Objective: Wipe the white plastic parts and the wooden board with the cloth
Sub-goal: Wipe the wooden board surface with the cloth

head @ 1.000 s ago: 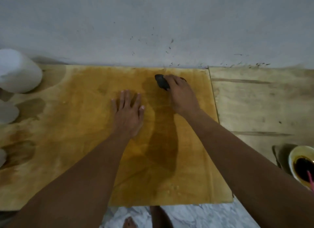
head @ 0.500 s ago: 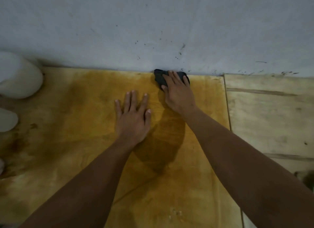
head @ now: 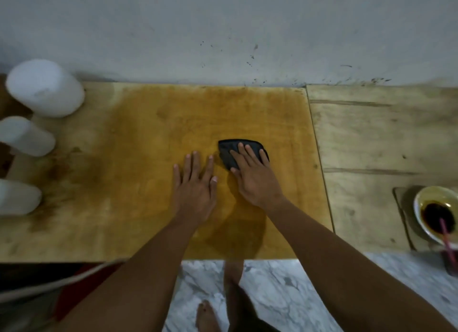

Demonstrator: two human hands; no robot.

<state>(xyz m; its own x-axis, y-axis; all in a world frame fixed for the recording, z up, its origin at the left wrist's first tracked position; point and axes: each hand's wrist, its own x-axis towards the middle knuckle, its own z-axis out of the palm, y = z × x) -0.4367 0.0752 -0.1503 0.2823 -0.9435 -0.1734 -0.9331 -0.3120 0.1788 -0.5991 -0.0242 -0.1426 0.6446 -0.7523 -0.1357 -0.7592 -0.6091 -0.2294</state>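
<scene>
The right hand lies flat, just right of the frame's centre, fingers straight and slightly spread. Its fingers press down on a dark folded cloth; nothing is curled round the cloth, and the thumb lies along the cloth's lower left edge. The cloth sticks out beyond the fingertips toward the top of the frame and to the left of the hand, while its lower right part is hidden under the palm.

The left hand rests just beside the right one, on its left, palm down on the wooden board, all fingers extended and holding nothing. A narrow strip of board separates the thumb of this hand from the cloth.

The board fills the middle of the frame, its surface amber with darker patches toward the left; its far edge meets the grey wall. Three white plastic parts stand on the board along the left edge of the frame, well apart from both hands: a large cylinder at upper left, a smaller cylinder below it, and a third cylinder lower still, cut off by the frame.

To the right a paler plank surface adjoins the board. At the right edge sits a bowl of dark liquid with a pink stick in it. A marble floor and a bare foot show along the bottom.
</scene>
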